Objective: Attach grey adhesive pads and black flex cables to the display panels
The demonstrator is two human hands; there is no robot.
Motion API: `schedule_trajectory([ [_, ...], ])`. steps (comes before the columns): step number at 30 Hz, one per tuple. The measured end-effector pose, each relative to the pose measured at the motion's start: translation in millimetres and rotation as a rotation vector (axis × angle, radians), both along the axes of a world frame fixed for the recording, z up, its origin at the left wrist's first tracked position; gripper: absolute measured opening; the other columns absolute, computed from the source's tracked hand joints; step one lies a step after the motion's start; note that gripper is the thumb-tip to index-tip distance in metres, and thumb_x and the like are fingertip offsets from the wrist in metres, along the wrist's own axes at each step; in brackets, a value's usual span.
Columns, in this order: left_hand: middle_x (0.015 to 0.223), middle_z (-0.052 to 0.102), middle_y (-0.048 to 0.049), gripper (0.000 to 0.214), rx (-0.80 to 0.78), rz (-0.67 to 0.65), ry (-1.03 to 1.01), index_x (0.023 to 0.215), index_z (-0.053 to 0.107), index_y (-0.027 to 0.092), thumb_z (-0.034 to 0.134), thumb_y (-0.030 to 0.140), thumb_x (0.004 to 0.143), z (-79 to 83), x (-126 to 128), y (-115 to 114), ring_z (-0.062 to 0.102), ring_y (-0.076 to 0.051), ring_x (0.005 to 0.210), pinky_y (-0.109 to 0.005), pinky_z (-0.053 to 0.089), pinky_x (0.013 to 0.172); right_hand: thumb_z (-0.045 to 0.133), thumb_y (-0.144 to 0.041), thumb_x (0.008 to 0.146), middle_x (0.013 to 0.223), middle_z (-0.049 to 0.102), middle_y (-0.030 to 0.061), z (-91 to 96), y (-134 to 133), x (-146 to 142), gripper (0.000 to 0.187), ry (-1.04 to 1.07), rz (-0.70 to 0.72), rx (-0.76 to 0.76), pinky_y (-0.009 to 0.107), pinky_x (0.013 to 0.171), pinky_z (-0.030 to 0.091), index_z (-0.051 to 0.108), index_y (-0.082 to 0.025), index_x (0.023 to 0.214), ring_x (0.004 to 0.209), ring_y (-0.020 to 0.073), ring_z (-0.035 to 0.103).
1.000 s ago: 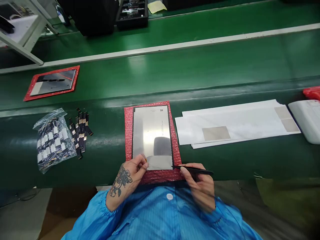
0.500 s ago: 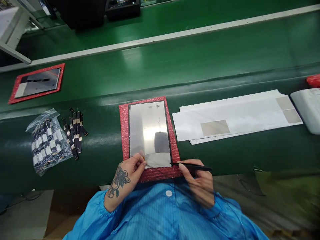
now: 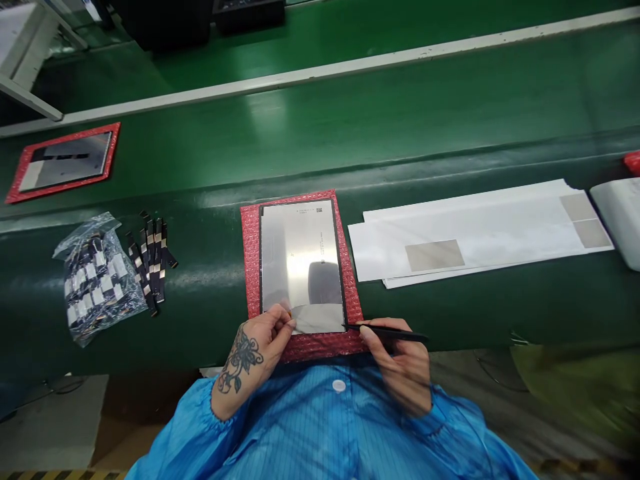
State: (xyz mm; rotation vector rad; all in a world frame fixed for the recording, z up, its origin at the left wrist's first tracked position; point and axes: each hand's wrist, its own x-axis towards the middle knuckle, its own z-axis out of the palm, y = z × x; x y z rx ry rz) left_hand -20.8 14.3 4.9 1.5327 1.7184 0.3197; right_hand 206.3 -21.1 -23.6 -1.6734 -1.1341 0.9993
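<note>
A flat display panel with a shiny silver back and thin black edges lies on a red bubble-wrap sheet in front of me. My left hand rests at the panel's lower left corner, thumb and fingertips pinched together. A tiny orange bit shows at those fingertips, too small to name. My right hand grips black tweezers. Their tips point left and meet the panel's lower right edge. Whether the tips pinch anything cannot be seen.
To the left lie a clear plastic bag of small parts and several loose black flex strips. White sheets with grey rectangles lie right. Another panel on red wrap sits far left on the green surface.
The view has shifted slightly. The far-left panel on red wrap has slid a little further left. Both hands and the tweezers keep nearly the same place on the panel.
</note>
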Motion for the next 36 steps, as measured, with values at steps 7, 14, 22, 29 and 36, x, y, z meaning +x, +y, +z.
schedule_trajectory([
  [7, 0.052, 0.053, 0.0051, 0.029, 0.002, 0.005, 0.005, 0.066, 0.056, 0.022, 0.049, 0.044, 0.084, -0.7, 0, 0, 0.046, -0.011, 0.046, -0.021, 0.036, 0.049, 0.071, -0.041, 0.084, 0.080, 0.075, 0.0020, -0.2, 0, 1, 0.016, -0.003, 0.006, -0.021, 0.029, 0.064, 0.059, 0.074, -0.026, 0.083, 0.072, 0.0201, 0.071],
  [14, 0.055, 0.055, 0.0042, 0.025, -0.049, -0.002, 0.032, 0.067, 0.055, 0.022, 0.048, 0.039, 0.084, 8.6, 4, 5, 0.049, -0.012, 0.050, -0.022, 0.038, 0.053, 0.070, -0.046, 0.084, 0.082, 0.075, 0.0035, -8.4, -5, 1, 0.022, 0.028, 0.001, -0.051, 0.033, 0.064, 0.060, 0.072, -0.024, 0.086, 0.072, 0.0219, 0.071],
  [22, 0.059, 0.055, 0.0034, 0.019, -0.054, -0.021, 0.060, 0.069, 0.051, 0.023, 0.045, 0.034, 0.085, 13.8, 9, 4, 0.053, -0.013, 0.054, -0.022, 0.039, 0.056, 0.072, -0.046, 0.081, 0.078, 0.075, 0.0037, -4.3, -2, 1, 0.022, 0.022, -0.005, -0.052, 0.031, 0.061, 0.060, 0.074, -0.025, 0.082, 0.068, 0.0216, 0.071],
  [29, 0.059, 0.054, 0.0035, 0.019, -0.046, -0.047, 0.087, 0.071, 0.049, 0.024, 0.044, 0.034, 0.086, 14.8, 9, 5, 0.053, -0.013, 0.054, -0.022, 0.039, 0.056, 0.072, -0.045, 0.081, 0.079, 0.075, 0.0041, -3.5, -2, 2, 0.021, 0.027, -0.007, -0.062, 0.031, 0.060, 0.060, 0.074, -0.025, 0.083, 0.069, 0.0219, 0.071],
  [36, 0.059, 0.055, 0.0036, 0.019, -0.025, -0.073, 0.113, 0.073, 0.050, 0.023, 0.044, 0.035, 0.086, 13.2, 8, 4, 0.053, -0.013, 0.053, -0.022, 0.038, 0.055, 0.072, -0.045, 0.081, 0.077, 0.075, 0.0024, -3.2, -1, 1, 0.019, 0.000, -0.008, -0.026, 0.029, 0.059, 0.059, 0.074, -0.026, 0.081, 0.067, 0.0208, 0.071],
])
